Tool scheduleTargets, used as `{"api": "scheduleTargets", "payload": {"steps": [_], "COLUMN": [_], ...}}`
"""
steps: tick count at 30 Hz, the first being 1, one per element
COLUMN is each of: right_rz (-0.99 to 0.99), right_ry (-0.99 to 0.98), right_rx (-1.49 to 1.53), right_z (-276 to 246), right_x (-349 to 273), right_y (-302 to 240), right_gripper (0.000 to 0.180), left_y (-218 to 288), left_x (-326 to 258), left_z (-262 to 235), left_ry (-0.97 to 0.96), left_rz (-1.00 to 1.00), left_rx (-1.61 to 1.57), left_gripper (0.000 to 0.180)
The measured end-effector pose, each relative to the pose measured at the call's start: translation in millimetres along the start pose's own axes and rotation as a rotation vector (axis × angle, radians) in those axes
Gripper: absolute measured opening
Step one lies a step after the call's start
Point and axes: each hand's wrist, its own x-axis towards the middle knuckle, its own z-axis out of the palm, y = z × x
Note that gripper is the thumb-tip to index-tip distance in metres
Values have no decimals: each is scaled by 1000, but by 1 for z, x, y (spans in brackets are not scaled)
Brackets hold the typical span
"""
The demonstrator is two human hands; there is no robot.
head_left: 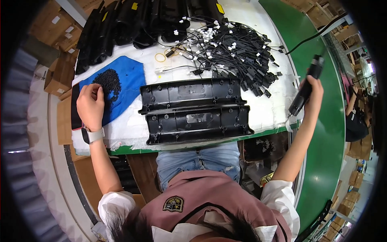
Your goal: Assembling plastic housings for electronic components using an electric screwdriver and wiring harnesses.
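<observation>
My left hand (90, 105) is at the edge of a pile of small black screws (109, 80) on a blue cloth (132, 76). Its fingers are curled together, and whatever they pinch is hidden. My right hand (315, 94) is closed around a black electric screwdriver (301, 99), held tilted off the table's right side with its thin bit pointing down toward me. Between my hands lie two long black plastic housings (189, 96), one behind the other, hollow side up. The nearer housing (197, 128) sits along the table's front edge. Neither hand touches them.
A tangled heap of black cables (246, 52) with white connectors lies behind the housings. More black plastic housings (135, 24), some with yellow labels, line the back left. Rubber bands (160, 57) lie beside the cables. A green surface (322, 161) runs along the right; cardboard boxes (60, 74) stand at left.
</observation>
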Motion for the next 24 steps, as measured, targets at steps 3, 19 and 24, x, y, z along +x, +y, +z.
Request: {"api": "scheduleTargets", "payload": {"steps": [3,19,24], "right_rz": [-122,-372,-348], "right_ry": [-227,-760,-740], "right_rx": [485,1283,1260], "right_z": [20,212,216], "right_x": [-17,-68,-64], "right_y": [-46,-154,-140], "right_gripper": [50,38,36], "left_y": [4,166,157], "left_x": [6,34,38], "left_z": [4,14,26], "left_ry": [-3,-649,-677], "left_rz": [-56,-31,-20], "left_rx": [-209,-1405,-1404], "left_gripper": [14,14,13]}}
